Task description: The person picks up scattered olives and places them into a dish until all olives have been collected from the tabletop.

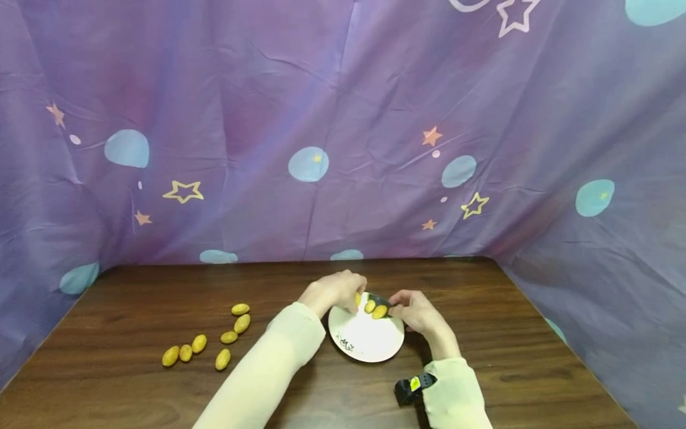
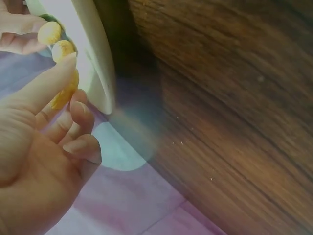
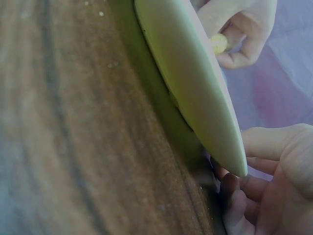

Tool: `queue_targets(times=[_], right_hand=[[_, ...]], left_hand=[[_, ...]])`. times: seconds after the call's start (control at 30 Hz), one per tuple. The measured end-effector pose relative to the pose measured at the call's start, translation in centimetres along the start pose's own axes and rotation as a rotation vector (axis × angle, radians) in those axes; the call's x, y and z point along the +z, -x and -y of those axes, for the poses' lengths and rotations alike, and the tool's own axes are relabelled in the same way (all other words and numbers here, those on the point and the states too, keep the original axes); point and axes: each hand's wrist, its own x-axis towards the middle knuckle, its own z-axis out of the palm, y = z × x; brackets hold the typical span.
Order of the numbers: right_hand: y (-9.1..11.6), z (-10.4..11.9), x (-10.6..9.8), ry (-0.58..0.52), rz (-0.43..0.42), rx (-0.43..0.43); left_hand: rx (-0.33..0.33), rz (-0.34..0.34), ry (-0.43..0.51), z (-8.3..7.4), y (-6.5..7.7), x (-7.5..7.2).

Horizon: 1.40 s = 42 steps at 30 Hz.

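In the head view my left hand (image 1: 337,290) is over the far left of a white plate (image 1: 367,342). Its thumb and fingers pinch a small yellow oval fruit (image 2: 72,90), best seen in the left wrist view. Two more yellow fruits (image 1: 379,311) lie on the plate's far part, beside a dark patch of its decoration. My right hand (image 1: 420,313) holds the plate's right rim, the thumb above and the other fingers beneath, as the right wrist view shows. The plate's near left bears a dark printed motif.
Several loose yellow fruits (image 1: 228,337) lie on the brown wooden table (image 1: 123,316), left of my left sleeve. A purple cloth (image 1: 257,119) with stars and blue spots hangs behind the table and along its sides. A black wrist device (image 1: 407,391) sits by my right cuff.
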Motion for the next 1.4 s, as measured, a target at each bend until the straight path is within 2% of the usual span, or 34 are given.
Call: queue_targets(times=[0.47,0.77,0.97,1.1,1.27,1.4], right_hand=[[0.2,0.1,0.4,-0.021,0.012,-0.008],[0.2,0.2,0.3,-0.015,0.012,-0.004],[0.2,0.2,0.2,-0.011,0.007,-0.008],[0.2,0.3,0.1,0.003,0.004,-0.010],[0.1,0.2,0.1,0.008,0.007,-0.003],[0.1,0.2,0.0,0.009,0.003,0.002]], left_hand=[[-0.015,0.015,-0.017,-0.2,-0.7,0.4],[-0.024,0.013,0.000,-0.2,0.0,0.0],[-0.017,0.023,0.046,-0.4,1.4,-0.7],[0.022,0.015,0.072,0.0,2.8,-0.8],[0.089,-0.045,0.092,0.8,5.1,-0.7],[0.109,-0.098,0.103,1.5,7.3,-0.6]])
